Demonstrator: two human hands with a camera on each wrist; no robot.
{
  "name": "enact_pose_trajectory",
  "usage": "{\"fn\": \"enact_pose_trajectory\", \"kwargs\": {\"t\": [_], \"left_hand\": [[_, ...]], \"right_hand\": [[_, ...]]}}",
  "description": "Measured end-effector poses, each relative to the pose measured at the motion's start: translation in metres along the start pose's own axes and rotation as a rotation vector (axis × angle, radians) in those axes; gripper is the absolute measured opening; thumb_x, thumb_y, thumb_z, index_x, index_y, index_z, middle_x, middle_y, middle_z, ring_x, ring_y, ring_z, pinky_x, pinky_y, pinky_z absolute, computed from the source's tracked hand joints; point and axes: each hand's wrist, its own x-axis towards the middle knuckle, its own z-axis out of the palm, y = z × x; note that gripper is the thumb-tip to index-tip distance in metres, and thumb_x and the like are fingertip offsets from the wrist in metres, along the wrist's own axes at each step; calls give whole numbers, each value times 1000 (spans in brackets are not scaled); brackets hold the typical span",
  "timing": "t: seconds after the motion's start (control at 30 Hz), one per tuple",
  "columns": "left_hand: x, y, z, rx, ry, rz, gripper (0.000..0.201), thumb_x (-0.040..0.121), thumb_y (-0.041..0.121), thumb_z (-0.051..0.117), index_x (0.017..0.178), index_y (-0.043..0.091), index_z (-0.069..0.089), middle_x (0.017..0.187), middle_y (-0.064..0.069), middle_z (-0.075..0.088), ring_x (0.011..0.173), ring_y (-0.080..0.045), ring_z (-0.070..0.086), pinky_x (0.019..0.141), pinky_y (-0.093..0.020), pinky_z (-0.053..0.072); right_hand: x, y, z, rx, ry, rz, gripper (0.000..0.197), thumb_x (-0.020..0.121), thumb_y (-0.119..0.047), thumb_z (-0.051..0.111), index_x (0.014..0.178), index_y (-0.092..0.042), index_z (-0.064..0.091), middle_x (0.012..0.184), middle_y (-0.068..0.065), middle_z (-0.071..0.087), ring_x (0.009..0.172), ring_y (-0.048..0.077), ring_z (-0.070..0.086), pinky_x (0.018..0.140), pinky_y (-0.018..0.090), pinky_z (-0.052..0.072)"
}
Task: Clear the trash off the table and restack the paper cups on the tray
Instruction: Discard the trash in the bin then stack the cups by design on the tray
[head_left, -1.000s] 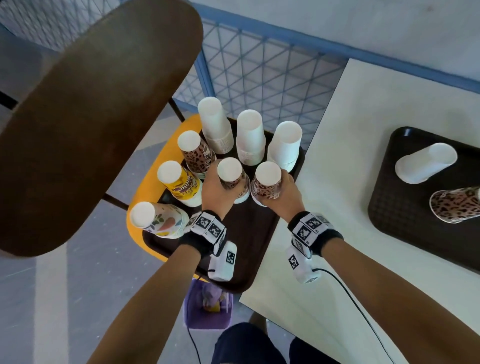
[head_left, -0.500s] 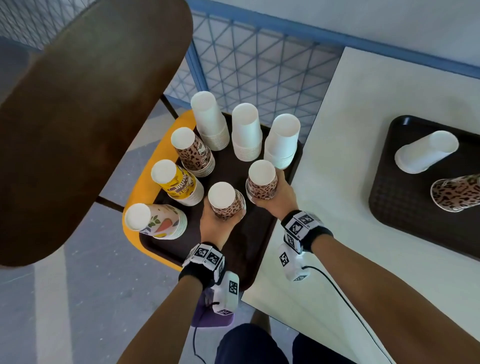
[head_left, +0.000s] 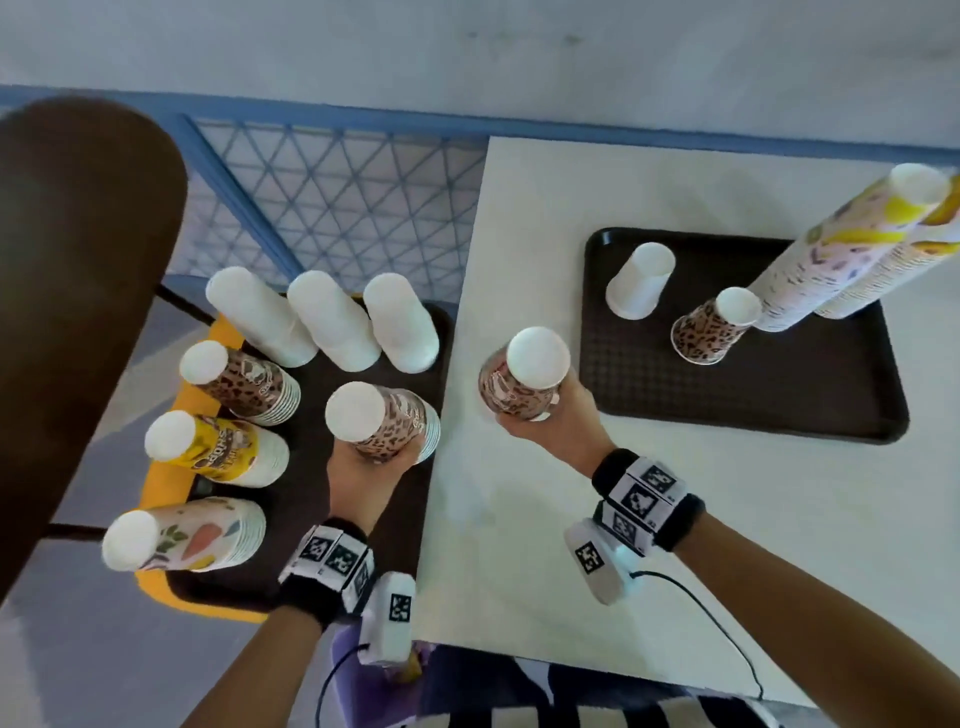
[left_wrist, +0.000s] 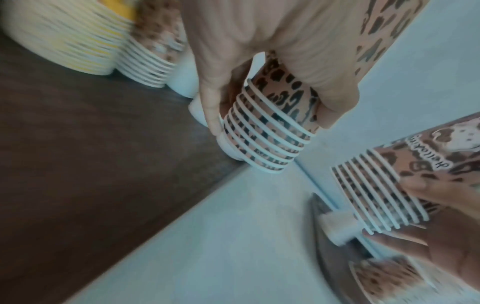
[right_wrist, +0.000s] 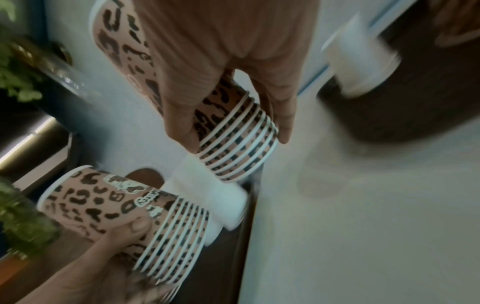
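While gripping one leopard-print stack each, holding both hands apart across the table edge. Left hand (head_left: 363, 470) wrapping the left leopard-print stack (head_left: 382, 423) near its rims, keeping it upside down above the right rim of the chair tray (head_left: 270, 592). Right hand (head_left: 558, 421) curling round the right leopard-print stack (head_left: 522, 382), also upside down, holding it over the white table (head_left: 519, 571), just left of the table tray (head_left: 753, 405). In the left wrist view, fingers (left_wrist: 210, 115) pinching the nested white rims, the second stack showing at lower right. In the right wrist view, thumb and fingers (right_wrist: 284, 123) closing on the rims of the held stack; whether its bottom rim is touching the table, cannot tell through the blur.

Resting on the chair tray, bottoms up: three white stacks (head_left: 327, 322) along the far side, another leopard stack (head_left: 244, 382), a yellow printed stack (head_left: 218, 452) and a pastel carrot-print stack (head_left: 187, 535) down the left side. Tray sitting on a yellow seat (head_left: 161, 467), beside a dark wooden chair back (head_left: 78, 312).

Standing on the table tray: one white cup (head_left: 641, 283), one leopard-print cup (head_left: 711, 327), and a tall printed stack (head_left: 852, 244) leaning toward the far right corner.
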Motion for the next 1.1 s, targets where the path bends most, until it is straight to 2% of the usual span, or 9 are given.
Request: {"fn": "enact_pose_trajectory", "kwargs": {"t": [0.1,0.23,0.3,0.37,0.53,0.73,0.9,1.03,1.1], "left_hand": [[-9,50,50,-26,-131,135,57,63,9,83,113,11,55,109,-2,60,100,-11,56,78,-4,42],[-18,103,130,-30,-294,257,78,53,33,84,119,7,53,110,-2,63,102,-14,59,77,-2,45],[-25,133,169,0,-346,303,73,59,26,85,121,8,51,108,2,60,103,-14,58,74,2,42],[-30,164,206,17,-385,352,69,65,19,82,124,10,46,108,5,56,102,-11,54,80,-6,42],[-35,219,277,16,-464,437,72,66,24,82,126,14,42,118,1,60,107,-11,54,97,-26,43],[-30,223,327,79,-581,382,88,56,39,80,130,19,37,126,-5,58,117,-21,55,101,-36,44],[-30,206,342,199,-560,416,78,64,29,81,128,12,38,122,-6,60,115,-22,56,93,-25,41],[-29,191,347,226,-554,398,71,66,24,81,123,9,41,118,-7,62,111,-23,58,87,-24,43],[-28,185,349,237,-559,388,73,66,25,81,125,9,41,120,-8,62,112,-24,58,91,-27,45]], "right_hand": [[-2,5,-74,-6,163,3,73,61,-8,84,124,-10,46,110,-1,59,101,11,56,90,24,46],[-3,20,-157,-33,361,24,78,62,-14,83,128,-14,43,111,-5,56,102,9,53,88,20,42],[-3,29,-191,-18,438,29,77,62,-13,83,128,-17,43,111,-7,55,103,8,53,82,9,41],[-1,36,-219,4,494,22,75,62,-10,82,127,-16,44,111,-6,55,103,9,53,77,1,40],[12,48,-265,54,555,-11,74,56,-19,84,120,-21,47,116,-2,61,110,16,58,93,28,46],[23,32,-307,12,618,-98,70,62,-12,81,122,-13,46,110,-7,59,102,6,57,77,-3,41],[35,2,-318,41,571,-179,80,51,-42,76,119,-11,48,102,-15,61,89,-8,59,76,6,47],[51,-16,-310,-17,470,-179,79,57,-25,84,122,-8,45,110,-4,61,94,4,59,76,9,48],[60,-21,-300,-82,416,-157,76,58,-24,84,122,-10,44,113,-2,61,102,12,59,84,22,51]]}}
